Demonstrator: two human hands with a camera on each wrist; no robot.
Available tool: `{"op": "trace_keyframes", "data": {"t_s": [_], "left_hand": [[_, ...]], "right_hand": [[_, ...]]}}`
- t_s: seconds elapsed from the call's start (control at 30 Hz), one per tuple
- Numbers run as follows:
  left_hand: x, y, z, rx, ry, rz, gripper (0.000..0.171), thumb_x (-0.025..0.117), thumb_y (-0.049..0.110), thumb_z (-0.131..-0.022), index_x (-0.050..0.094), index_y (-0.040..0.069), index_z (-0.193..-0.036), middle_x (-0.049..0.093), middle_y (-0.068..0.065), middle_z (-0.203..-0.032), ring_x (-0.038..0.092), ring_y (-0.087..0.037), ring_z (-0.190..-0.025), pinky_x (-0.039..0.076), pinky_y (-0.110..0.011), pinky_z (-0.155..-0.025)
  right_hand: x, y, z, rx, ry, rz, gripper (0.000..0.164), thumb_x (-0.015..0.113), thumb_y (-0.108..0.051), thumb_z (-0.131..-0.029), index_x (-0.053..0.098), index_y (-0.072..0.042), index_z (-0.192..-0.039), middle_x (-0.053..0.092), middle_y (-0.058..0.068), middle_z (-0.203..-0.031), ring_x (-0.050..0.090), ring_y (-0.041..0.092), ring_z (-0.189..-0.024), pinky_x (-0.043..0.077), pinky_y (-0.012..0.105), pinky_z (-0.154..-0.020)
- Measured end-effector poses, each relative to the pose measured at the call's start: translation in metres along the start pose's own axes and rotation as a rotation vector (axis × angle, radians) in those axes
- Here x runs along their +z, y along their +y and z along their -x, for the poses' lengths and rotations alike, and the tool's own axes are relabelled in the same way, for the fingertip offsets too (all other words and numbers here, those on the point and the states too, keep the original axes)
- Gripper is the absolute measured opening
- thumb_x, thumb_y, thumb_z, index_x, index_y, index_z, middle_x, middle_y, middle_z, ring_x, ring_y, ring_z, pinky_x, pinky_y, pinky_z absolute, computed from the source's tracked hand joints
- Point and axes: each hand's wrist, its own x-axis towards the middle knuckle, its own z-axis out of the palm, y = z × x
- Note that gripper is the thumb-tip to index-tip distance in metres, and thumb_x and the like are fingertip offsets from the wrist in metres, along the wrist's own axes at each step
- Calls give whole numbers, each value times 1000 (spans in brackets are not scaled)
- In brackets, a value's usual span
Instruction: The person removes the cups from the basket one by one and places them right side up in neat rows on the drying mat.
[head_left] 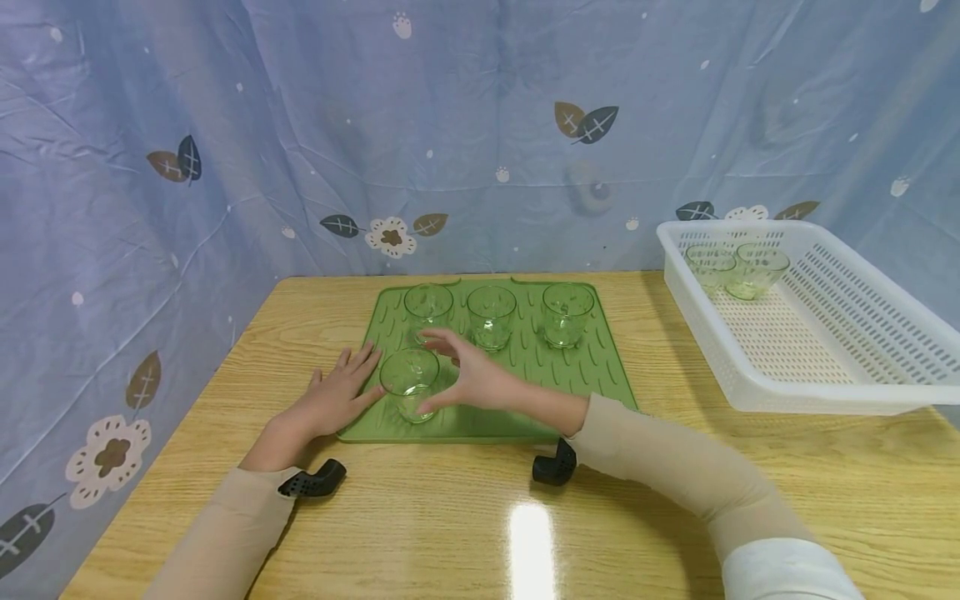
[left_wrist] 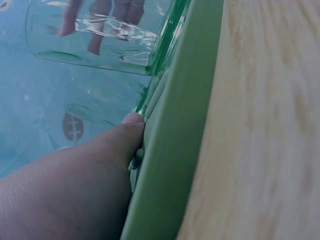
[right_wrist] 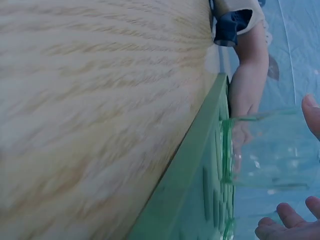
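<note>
Glass [head_left: 408,382] stands on mat's [head_left: 480,423] near-left corner, head view, my right hand [head_left: 477,375] arched around it; left hand [head_left: 333,397] flat across mat's left edge, likely steadying it. Left wrist: thumb [left_wrist: 117,145] at mat's surface. Right wrist: fingers [right_wrist: 288,218] clear of glass, no grip; mat bears it.

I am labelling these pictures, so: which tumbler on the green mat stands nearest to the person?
The front-left transparent tumbler, standing between the left hand and the right hand; the other three tumblers form a row behind it.
</note>
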Motion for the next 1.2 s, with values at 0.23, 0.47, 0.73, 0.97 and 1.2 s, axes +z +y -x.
{"op": "trace_keyframes", "data": {"t_s": [0.23,0.47,0.73,0.97,1.2], "left_hand": [[0,1,0,5,3,3,75,40,51,-110,16,5,-165,6,-19,-170,0,-50,-152,0,-83,-107],[1,0,0,7,12,-10,75,40,51,-110,17,5,-165,8,-19,-170,1,-50,-152,1,-83,-106],[4,-4,-2,8,4,2,80,38,56,-108,15,6,-165,6,-18,-170,-1,-49,-152,0,-83,-106],[1,0,1,6,10,-4,77,40,53,-109,17,5,-165,8,-19,-170,1,-50,-152,1,-83,-106],[1,0,1,11,6,0,76,40,52,-109,17,5,-165,8,-19,-170,1,-49,-152,2,-84,-106]], "right_hand": [[-19,3,16,-11,48,48,104,91,-15,-78,27,-7,-160,38,20,-159,33,33,-149,25,42,-122],[-42,3,33,-64,92,49,84,79,-16,-92,29,-6,-159,39,19,-158,35,35,-148,26,44,-121],[-68,1,50,-67,135,10,73,72,-12,-98,31,-4,-157,41,21,-156,38,38,-146,28,49,-120],[-91,-6,62,-70,171,-18,66,65,-9,-102,29,-4,-158,40,20,-155,37,39,-146,28,48,-121],[-118,-10,77,-93,241,28,62,58,-4,-105,25,-1,-158,37,22,-156,37,40,-145,27,48,-121]]}}
